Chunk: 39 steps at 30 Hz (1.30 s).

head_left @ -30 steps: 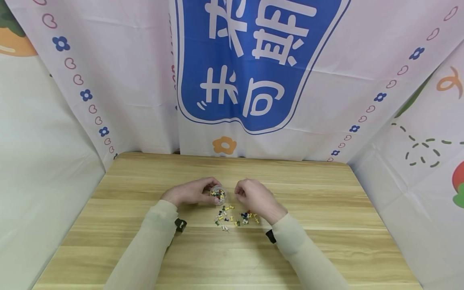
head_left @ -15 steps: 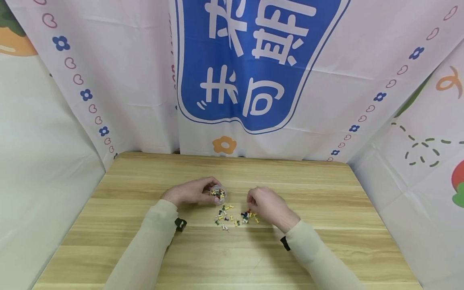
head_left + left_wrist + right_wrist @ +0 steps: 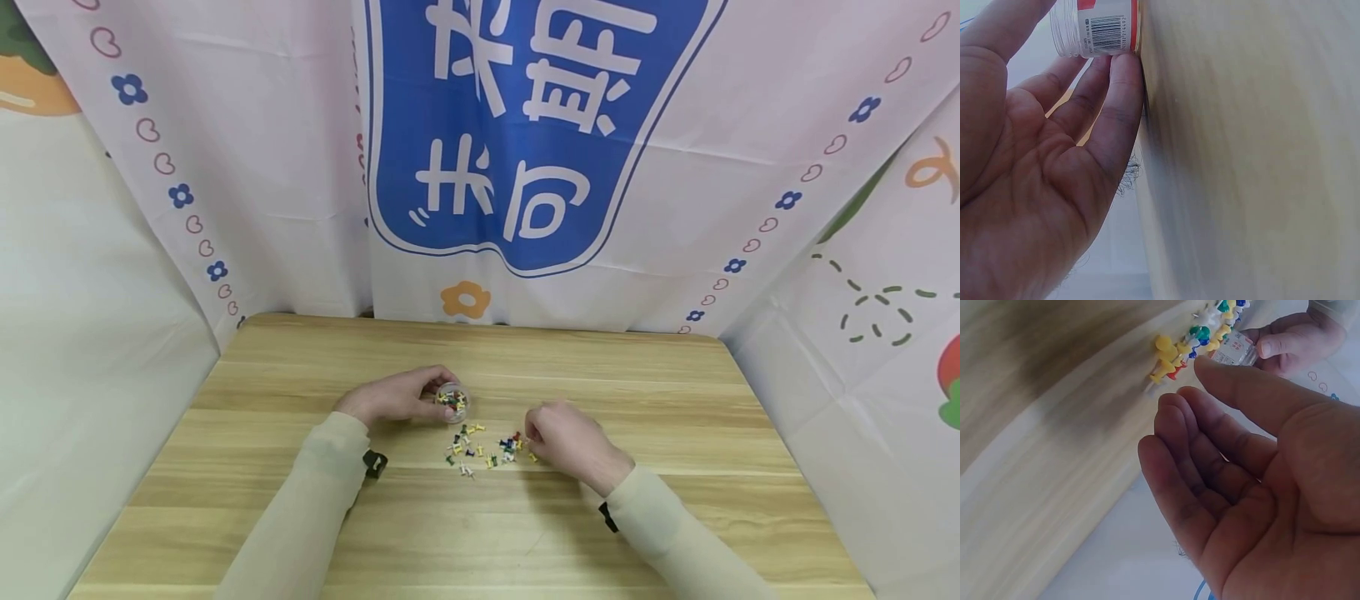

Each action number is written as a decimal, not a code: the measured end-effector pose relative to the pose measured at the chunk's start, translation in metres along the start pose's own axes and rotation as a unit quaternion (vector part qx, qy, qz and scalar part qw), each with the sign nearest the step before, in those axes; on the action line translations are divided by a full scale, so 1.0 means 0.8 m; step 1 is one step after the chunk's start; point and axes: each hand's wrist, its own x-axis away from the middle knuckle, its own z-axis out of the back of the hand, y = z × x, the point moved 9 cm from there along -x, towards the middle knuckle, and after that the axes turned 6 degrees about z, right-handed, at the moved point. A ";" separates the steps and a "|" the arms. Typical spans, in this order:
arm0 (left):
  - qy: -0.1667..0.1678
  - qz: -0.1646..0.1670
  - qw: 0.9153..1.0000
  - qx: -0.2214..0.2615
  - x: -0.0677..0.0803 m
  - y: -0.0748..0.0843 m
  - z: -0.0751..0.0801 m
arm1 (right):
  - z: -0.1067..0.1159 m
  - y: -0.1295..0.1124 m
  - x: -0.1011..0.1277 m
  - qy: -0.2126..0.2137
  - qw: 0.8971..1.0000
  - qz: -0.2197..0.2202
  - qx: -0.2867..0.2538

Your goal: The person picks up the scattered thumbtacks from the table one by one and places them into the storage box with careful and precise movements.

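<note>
My left hand (image 3: 401,395) grips a small clear jar (image 3: 1100,28) by its sides, fingers and thumb round it. Coloured push pins (image 3: 450,402) fill part of the jar, which stands upright on the table. In the left wrist view the jar shows a screw-thread rim and a label with a barcode. Close to a cluster of loose push pins (image 3: 510,446) is my right hand (image 3: 573,442). Its fingers are loosely bent, and in the right wrist view a gap shows between thumb and fingertips, with nothing visible in it. Yellow and red push pins (image 3: 1169,362) lie just beyond the fingertips.
More push pins (image 3: 465,442) lie scattered in front of the jar, some with points up or sideways. The wooden table (image 3: 450,533) reaches back to a printed curtain (image 3: 315,167). Each wrist wears a black band (image 3: 375,463).
My right hand has moved away from the jar, to the right and nearer the front, and now stands at the right side of the pin cluster. The left hand and jar have stayed put.
</note>
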 end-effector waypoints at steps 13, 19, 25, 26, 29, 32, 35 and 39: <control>0.000 0.000 1.000 0.004 -0.003 -0.001 0.000 | -0.014 0.001 0.009 -0.030 0.999 -0.009 -0.012; 0.001 0.001 1.000 0.000 -0.002 0.001 0.000 | -0.020 0.001 0.010 -0.031 0.999 -0.006 -0.014; -0.001 0.002 1.000 0.001 -0.001 0.002 -0.001 | -0.020 0.000 0.008 -0.021 1.000 0.003 -0.008; -0.001 0.002 1.000 0.003 -0.001 0.002 -0.001 | -0.020 -0.001 0.008 -0.018 1.000 0.005 -0.005; -0.001 0.003 1.000 0.002 -0.001 0.002 -0.001 | -0.017 -0.003 0.006 -0.005 1.000 0.013 0.006; -0.001 0.004 1.000 0.003 -0.001 0.001 -0.001 | -0.012 -0.006 0.003 0.009 1.000 0.020 0.016; -0.001 0.004 1.000 0.004 -0.002 0.001 -0.001 | -0.007 -0.010 -0.001 0.020 0.999 0.026 0.017; 0.000 0.001 1.000 0.001 -0.002 0.002 0.000 | -0.002 -0.015 -0.007 0.026 0.999 0.027 0.005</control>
